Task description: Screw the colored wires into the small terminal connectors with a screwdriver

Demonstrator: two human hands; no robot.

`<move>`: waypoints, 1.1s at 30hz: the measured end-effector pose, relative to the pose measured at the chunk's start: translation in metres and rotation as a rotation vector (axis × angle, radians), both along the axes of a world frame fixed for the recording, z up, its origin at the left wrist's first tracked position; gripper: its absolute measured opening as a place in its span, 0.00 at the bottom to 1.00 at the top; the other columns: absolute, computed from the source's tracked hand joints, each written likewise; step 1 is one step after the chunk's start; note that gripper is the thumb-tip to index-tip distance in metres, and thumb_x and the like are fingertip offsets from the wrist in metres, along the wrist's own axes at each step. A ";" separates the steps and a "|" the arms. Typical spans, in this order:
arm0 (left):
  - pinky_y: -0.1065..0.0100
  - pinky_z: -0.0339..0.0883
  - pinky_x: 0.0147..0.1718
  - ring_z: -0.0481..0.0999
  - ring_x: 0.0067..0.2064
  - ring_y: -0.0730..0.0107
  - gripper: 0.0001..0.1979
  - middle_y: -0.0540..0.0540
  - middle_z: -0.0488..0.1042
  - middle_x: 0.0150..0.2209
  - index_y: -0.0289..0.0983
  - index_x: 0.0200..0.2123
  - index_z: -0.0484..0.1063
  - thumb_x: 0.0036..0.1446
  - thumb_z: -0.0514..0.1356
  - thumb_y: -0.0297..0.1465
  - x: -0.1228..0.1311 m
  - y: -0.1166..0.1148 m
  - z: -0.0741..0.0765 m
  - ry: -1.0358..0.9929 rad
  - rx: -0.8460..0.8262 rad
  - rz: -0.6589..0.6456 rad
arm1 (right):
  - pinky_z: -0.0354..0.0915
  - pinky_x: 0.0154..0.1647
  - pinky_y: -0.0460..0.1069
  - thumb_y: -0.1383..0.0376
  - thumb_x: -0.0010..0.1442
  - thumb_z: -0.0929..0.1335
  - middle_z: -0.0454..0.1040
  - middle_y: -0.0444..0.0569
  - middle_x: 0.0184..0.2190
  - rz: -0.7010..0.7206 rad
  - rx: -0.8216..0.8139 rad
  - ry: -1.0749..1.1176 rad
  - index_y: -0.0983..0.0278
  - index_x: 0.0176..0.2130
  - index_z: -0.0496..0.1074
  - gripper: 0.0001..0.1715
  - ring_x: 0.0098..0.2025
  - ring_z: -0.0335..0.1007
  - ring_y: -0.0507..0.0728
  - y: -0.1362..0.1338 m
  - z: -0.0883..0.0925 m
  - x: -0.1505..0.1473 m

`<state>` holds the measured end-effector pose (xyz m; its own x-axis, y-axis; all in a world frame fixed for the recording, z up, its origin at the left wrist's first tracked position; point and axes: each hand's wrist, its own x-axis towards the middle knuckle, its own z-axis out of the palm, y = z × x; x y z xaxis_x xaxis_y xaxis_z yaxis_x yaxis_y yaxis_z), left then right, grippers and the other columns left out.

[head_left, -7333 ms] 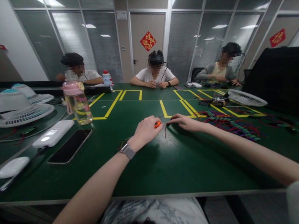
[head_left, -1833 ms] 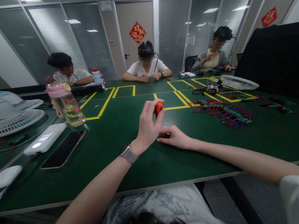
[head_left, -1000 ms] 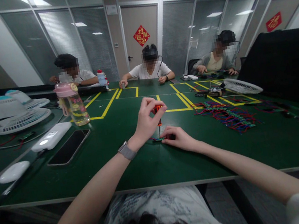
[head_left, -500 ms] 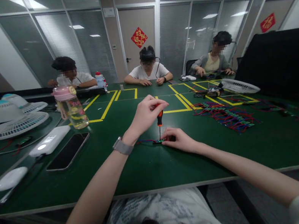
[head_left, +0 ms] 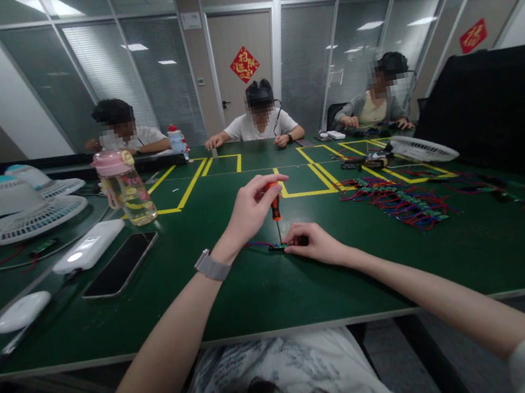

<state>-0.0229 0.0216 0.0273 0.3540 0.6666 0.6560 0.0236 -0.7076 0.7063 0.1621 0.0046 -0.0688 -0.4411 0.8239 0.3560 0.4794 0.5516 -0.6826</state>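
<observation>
My left hand point(head_left: 253, 208) grips the handle of an orange-and-black screwdriver point(head_left: 275, 209), which stands upright. Its tip meets a small green circuit board point(head_left: 279, 246) flat on the table, with red and blue wires running off to the left. From the right, my right hand point(head_left: 315, 243) pinches the board's right end between thumb and fingers. To the right lies a bundle of similar wired circuit boards point(head_left: 397, 196).
A phone point(head_left: 121, 265), a white power bank point(head_left: 89, 246), a pink-lidded bottle point(head_left: 126, 188) and white fans point(head_left: 31, 207) stand to the left. A black screen-like panel point(head_left: 497, 114) rises at right. Several people sit across the green table point(head_left: 271, 303).
My left hand has shifted slightly left and down, its fingers straighter around the screwdriver's top. The right hand stays on the board. The middle person across has reached toward a small block.
</observation>
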 end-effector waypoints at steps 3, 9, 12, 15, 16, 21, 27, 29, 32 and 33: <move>0.69 0.71 0.37 0.77 0.37 0.70 0.13 0.44 0.77 0.35 0.35 0.46 0.74 0.63 0.54 0.32 0.000 -0.001 0.002 0.030 -0.059 -0.096 | 0.64 0.33 0.48 0.63 0.56 0.71 0.71 0.47 0.31 0.012 0.005 0.001 0.66 0.34 0.76 0.08 0.30 0.66 0.52 0.000 0.001 0.000; 0.66 0.71 0.43 0.77 0.44 0.66 0.15 0.39 0.76 0.47 0.34 0.51 0.71 0.64 0.51 0.31 0.000 -0.003 0.002 0.025 -0.064 -0.190 | 0.64 0.33 0.48 0.62 0.56 0.71 0.71 0.48 0.31 0.009 -0.004 0.005 0.66 0.35 0.77 0.10 0.31 0.67 0.52 0.000 0.001 0.000; 0.66 0.72 0.43 0.77 0.45 0.66 0.15 0.40 0.75 0.49 0.35 0.50 0.71 0.63 0.52 0.30 0.002 -0.005 0.001 0.022 -0.059 -0.181 | 0.64 0.32 0.47 0.63 0.55 0.71 0.71 0.47 0.31 0.001 -0.002 0.001 0.66 0.34 0.77 0.08 0.30 0.66 0.51 0.001 0.000 0.000; 0.68 0.72 0.39 0.77 0.39 0.69 0.11 0.43 0.75 0.43 0.35 0.45 0.74 0.61 0.56 0.30 0.006 -0.006 -0.001 -0.007 -0.041 -0.084 | 0.63 0.32 0.47 0.64 0.55 0.71 0.69 0.46 0.29 -0.013 0.014 -0.019 0.66 0.35 0.78 0.07 0.29 0.65 0.51 0.002 0.000 0.000; 0.69 0.72 0.37 0.76 0.37 0.70 0.10 0.44 0.74 0.40 0.36 0.42 0.75 0.59 0.59 0.30 0.007 -0.007 -0.003 -0.015 -0.020 -0.040 | 0.63 0.31 0.47 0.64 0.55 0.71 0.69 0.46 0.29 -0.016 0.019 -0.026 0.65 0.35 0.78 0.07 0.29 0.65 0.51 0.002 0.000 0.000; 0.69 0.70 0.37 0.71 0.36 0.71 0.07 0.48 0.67 0.35 0.39 0.37 0.77 0.56 0.63 0.34 0.013 -0.010 -0.012 0.009 0.193 0.171 | 0.62 0.30 0.47 0.65 0.54 0.72 0.67 0.45 0.28 -0.029 0.023 -0.031 0.65 0.35 0.78 0.06 0.28 0.64 0.51 0.002 0.000 0.000; 0.64 0.68 0.49 0.73 0.49 0.66 0.15 0.42 0.71 0.49 0.39 0.47 0.74 0.65 0.50 0.31 0.014 -0.015 -0.010 0.006 0.177 0.066 | 0.62 0.30 0.47 0.65 0.55 0.71 0.67 0.45 0.28 -0.025 0.032 -0.030 0.65 0.34 0.77 0.05 0.28 0.63 0.51 0.001 0.001 -0.001; 0.66 0.71 0.42 0.76 0.44 0.67 0.14 0.43 0.74 0.46 0.38 0.47 0.74 0.64 0.51 0.32 0.013 -0.013 -0.008 -0.038 0.027 -0.052 | 0.62 0.30 0.47 0.65 0.55 0.71 0.68 0.45 0.28 -0.023 0.027 -0.036 0.65 0.34 0.77 0.06 0.28 0.63 0.51 0.001 0.001 -0.001; 0.69 0.71 0.35 0.76 0.36 0.71 0.11 0.45 0.75 0.39 0.37 0.43 0.76 0.60 0.58 0.33 0.012 -0.008 -0.009 -0.086 -0.037 -0.060 | 0.61 0.30 0.47 0.66 0.54 0.71 0.68 0.45 0.28 -0.030 0.022 -0.039 0.66 0.34 0.77 0.06 0.28 0.63 0.51 0.002 0.001 -0.001; 0.70 0.70 0.34 0.75 0.35 0.72 0.09 0.46 0.73 0.37 0.38 0.41 0.76 0.57 0.61 0.34 0.012 -0.007 -0.011 -0.093 -0.015 -0.023 | 0.61 0.30 0.47 0.66 0.54 0.72 0.68 0.45 0.28 -0.033 0.023 -0.039 0.65 0.34 0.77 0.06 0.28 0.63 0.51 0.002 0.001 -0.001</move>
